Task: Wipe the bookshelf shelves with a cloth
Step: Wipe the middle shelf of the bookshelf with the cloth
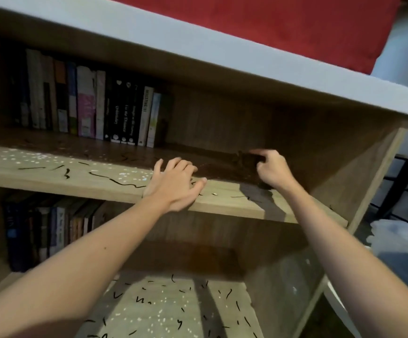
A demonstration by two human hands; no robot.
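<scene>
On the upper shelf (51,172) of the bookshelf (198,52), leaning with the left hand (173,184) flat on the front edge, fingers straight and a little spread, holding nothing. Further in and to the right, gripping a dark brown cloth (244,159) with the right hand (271,169), fingers curled round it, the cloth bunched and low on the shelf near the back wall. Both hands near each other but not touching.

Across this shelf, many thin black strands (122,183) and small white specks (27,157), mostly to the left of the left hand. At the back left, a row of upright books (88,103). On the lower shelf (173,311), the same strands and specks, and a second row of books (51,230), partly hidden behind the left forearm.

Counted: two hands, one cloth, two shelves, two rows of books; single books too blurred to count. Above the top board, red fabric (295,25); at the right, a clear plastic tub (403,245).
</scene>
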